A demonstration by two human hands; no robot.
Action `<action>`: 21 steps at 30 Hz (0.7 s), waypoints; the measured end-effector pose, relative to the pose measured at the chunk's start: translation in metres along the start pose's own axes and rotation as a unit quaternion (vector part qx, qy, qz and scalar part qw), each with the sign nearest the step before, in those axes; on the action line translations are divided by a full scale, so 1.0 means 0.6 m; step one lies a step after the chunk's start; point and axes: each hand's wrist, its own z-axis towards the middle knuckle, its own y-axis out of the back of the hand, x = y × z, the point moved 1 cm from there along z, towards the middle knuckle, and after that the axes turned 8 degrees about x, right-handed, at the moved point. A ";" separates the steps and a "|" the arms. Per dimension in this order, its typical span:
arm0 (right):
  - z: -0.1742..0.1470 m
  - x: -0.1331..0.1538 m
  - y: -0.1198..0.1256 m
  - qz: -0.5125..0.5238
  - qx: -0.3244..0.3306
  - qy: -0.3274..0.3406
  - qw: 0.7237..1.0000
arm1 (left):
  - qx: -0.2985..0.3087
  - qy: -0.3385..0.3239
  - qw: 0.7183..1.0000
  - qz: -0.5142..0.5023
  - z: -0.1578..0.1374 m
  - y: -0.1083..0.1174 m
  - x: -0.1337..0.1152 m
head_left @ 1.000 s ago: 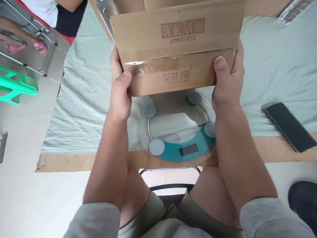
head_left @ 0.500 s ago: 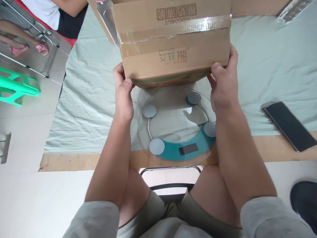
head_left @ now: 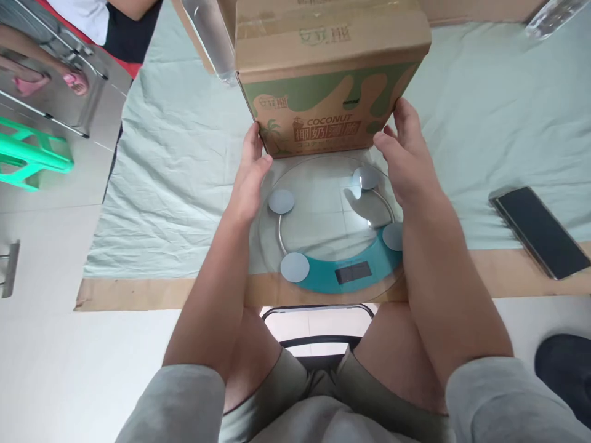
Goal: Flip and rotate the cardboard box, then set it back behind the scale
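Observation:
A brown cardboard box (head_left: 318, 111) with a green printed front marked COCONUT stands behind a round glass bathroom scale (head_left: 355, 278). My left hand (head_left: 252, 175) is at the box's lower left edge, fingers around the side and thumb in front. On the opposite side, my right hand (head_left: 410, 154) holds the lower right edge, its fingertips partly hidden. The scale lies between my forearms, with silver pads, a teal band and a dark display. Whether the box's bottom overlaps the scale's far rim I cannot tell.
A smartphone (head_left: 541, 232) lies on the green cloth (head_left: 166, 184) at the right. A clear plastic bottle (head_left: 210, 40) is left of the box, another clear container (head_left: 554, 18) at the far right. A green stool (head_left: 34, 151) and a seated person's legs (head_left: 41, 55) are at the left.
The box has tipped from showing its top toward me to standing upright with its printed front facing me. Both hands have moved inward along its lower edges.

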 end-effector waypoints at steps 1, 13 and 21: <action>-0.004 0.005 0.000 0.003 -0.003 -0.009 1.000 | -0.001 -0.004 1.000 -0.002 0.001 0.002 0.001; -0.066 0.097 -0.016 0.081 -0.261 0.050 0.961 | -0.165 -0.069 0.984 0.000 -0.116 -0.020 -0.105; -0.121 0.047 0.006 0.100 -0.292 0.009 0.951 | -0.176 0.003 0.981 0.082 -0.121 -0.013 -0.048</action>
